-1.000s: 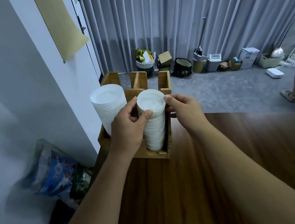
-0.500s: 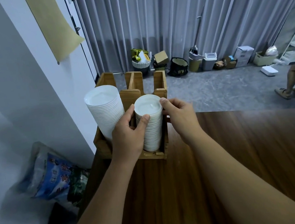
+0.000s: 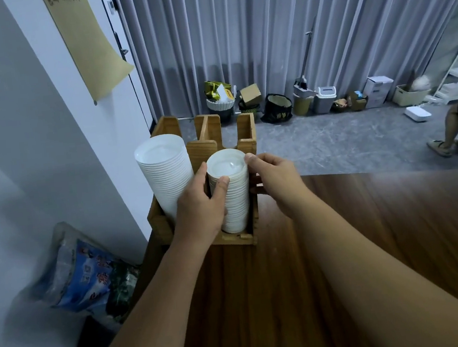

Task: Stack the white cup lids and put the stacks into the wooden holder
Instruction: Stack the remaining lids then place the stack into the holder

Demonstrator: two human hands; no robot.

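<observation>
A wooden holder [image 3: 247, 131] with several compartments stands at the far left corner of the wooden table [image 3: 305, 278]. A tall stack of larger white lids [image 3: 165, 175] fills its front left compartment. A narrower stack of white lids [image 3: 235, 198] stands in the front right compartment. My left hand [image 3: 200, 208] grips this narrower stack from the left, thumb across its front. My right hand [image 3: 274, 179] holds the stack's top rim from the right with its fingertips. The rear compartments look empty from here.
A white wall [image 3: 32, 138] rises just left of the holder, with a blue plastic bag [image 3: 82, 275] on the floor below. Bins and boxes [image 3: 325, 99] line the grey curtain. A person's leg [image 3: 454, 130] shows at the far right.
The narrower stack has sunk deeper into the front right compartment, both hands moving down with it. The camera has tilted slightly.
</observation>
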